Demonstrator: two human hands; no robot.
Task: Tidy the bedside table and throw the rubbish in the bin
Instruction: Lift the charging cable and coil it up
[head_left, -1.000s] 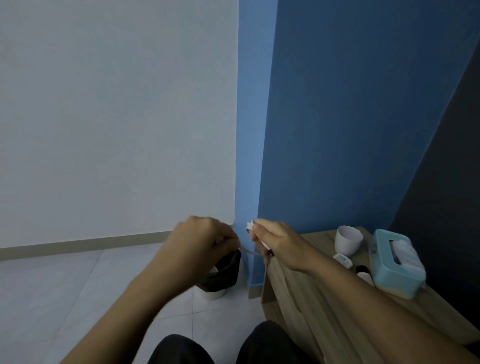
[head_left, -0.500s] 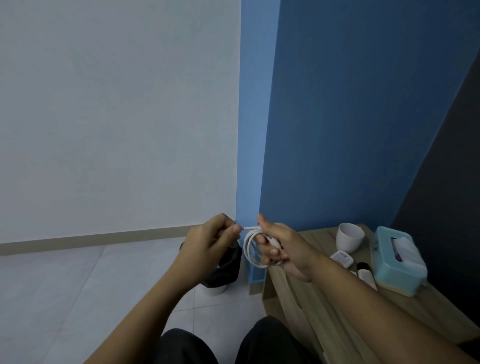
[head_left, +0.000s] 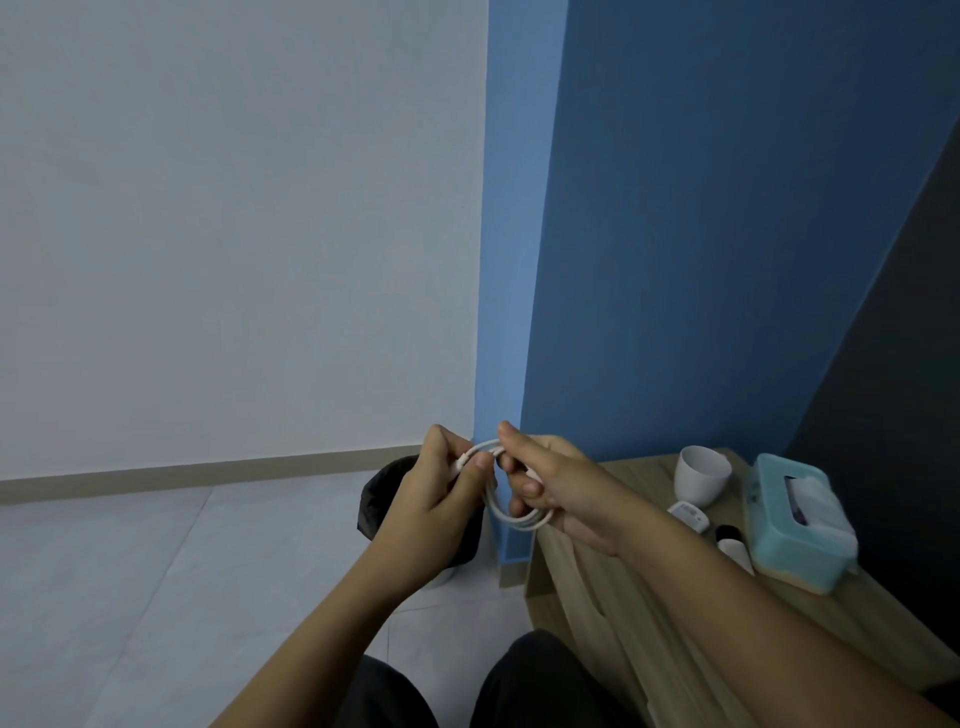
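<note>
A white cable (head_left: 506, 512) is coiled into loops in mid-air in front of me. My right hand (head_left: 550, 486) grips the coil with its fingers through the loops. My left hand (head_left: 441, 486) pinches the cable's plug end at the coil's top left. Both hands hover above the left edge of the wooden bedside table (head_left: 649, 613). The bin (head_left: 376, 506), lined with a black bag, stands on the floor behind my left hand and is partly hidden by it.
On the table stand a white cup (head_left: 701, 475), a teal tissue box (head_left: 795, 525), a small white device (head_left: 688, 516) and a white tube with a black cap (head_left: 732, 545). Blue wall rises behind, white wall to the left, pale tiled floor below.
The cable went from pulled straight between my hands to wound in loops on my right hand. My left hand has brought the plug end up to the coil.
</note>
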